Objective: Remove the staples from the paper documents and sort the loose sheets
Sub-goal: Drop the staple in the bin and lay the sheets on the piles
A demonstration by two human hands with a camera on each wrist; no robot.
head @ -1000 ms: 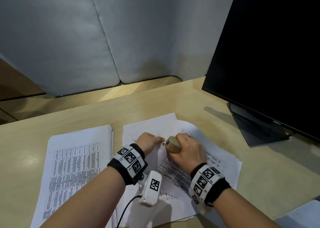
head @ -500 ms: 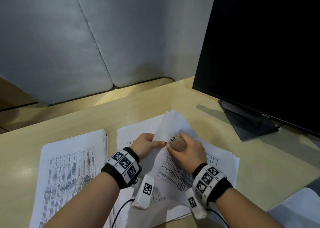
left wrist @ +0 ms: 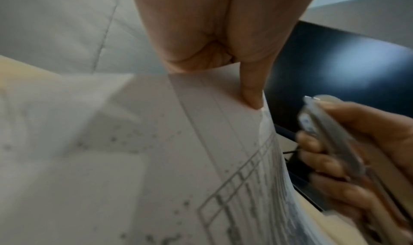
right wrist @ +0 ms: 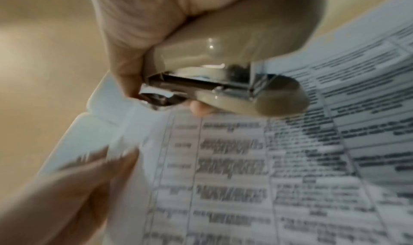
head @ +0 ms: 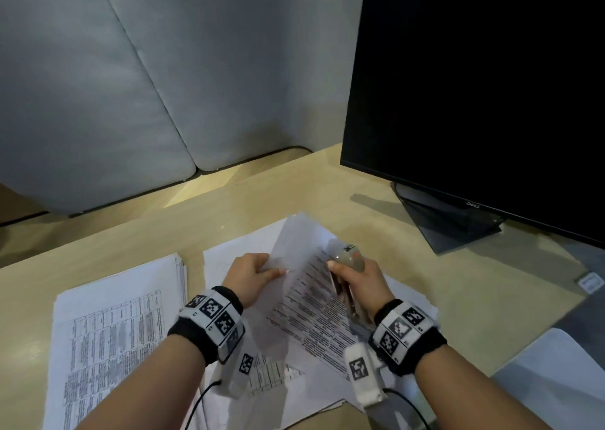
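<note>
L hand (head: 250, 274) pinches sheet (head: 294, 249) w/ thumb and fingers; R hand (head: 357, 282) fist-wrapped round stapler (head: 348, 257). Both forearms reach fwd, wrists banded.

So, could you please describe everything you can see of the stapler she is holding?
The stapler is small, glossy beige plastic with a rounded body and metal inner parts. The right hand grips it, fingers wrapped round it, raised just above the printed sheets, beside the page lifted by the left hand.
</note>
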